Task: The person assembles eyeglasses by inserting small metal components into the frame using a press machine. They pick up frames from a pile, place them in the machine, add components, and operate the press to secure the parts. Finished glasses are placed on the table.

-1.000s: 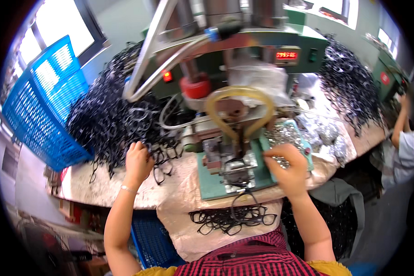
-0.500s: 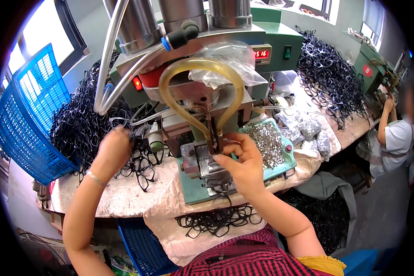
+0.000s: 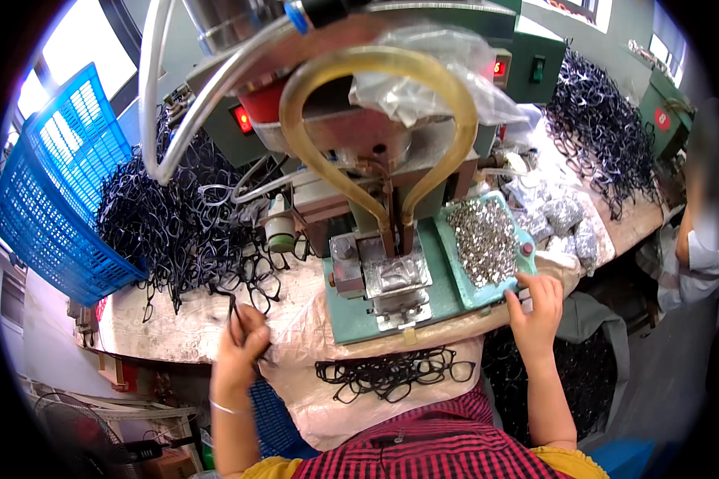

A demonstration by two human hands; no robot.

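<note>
My left hand [image 3: 242,339] is closed on a black eyeglass frame [image 3: 232,307], low at the bench's front edge, left of the machine. Part of that frame is hidden by my fingers. At the near right corner of a pale green tray [image 3: 462,281], my right hand [image 3: 537,310] has its thumb and fingers apart, with nothing visible between them. Small shiny metal parts [image 3: 483,239] fill the tray. Between my hands stands the green-based press; its metal fixture [image 3: 395,274] holds no eyeglass frame. Several black eyeglass frames [image 3: 395,371] lie on the cloth at my lap.
A large heap of black eyeglass frames [image 3: 180,219] covers the bench's left side, beside a tilted blue basket [image 3: 60,188]. Another heap [image 3: 603,128] lies far right. A looped yellowish tube [image 3: 379,56] hangs before the press. Bags of small parts [image 3: 563,214] sit beyond the tray. A co-worker [image 3: 703,255] is at the right.
My left hand came from the heap toward me with an eyeglass frame. My right hand left the fixture for the tray's corner. The dark piece at the fixture is gone. The view shifted.
</note>
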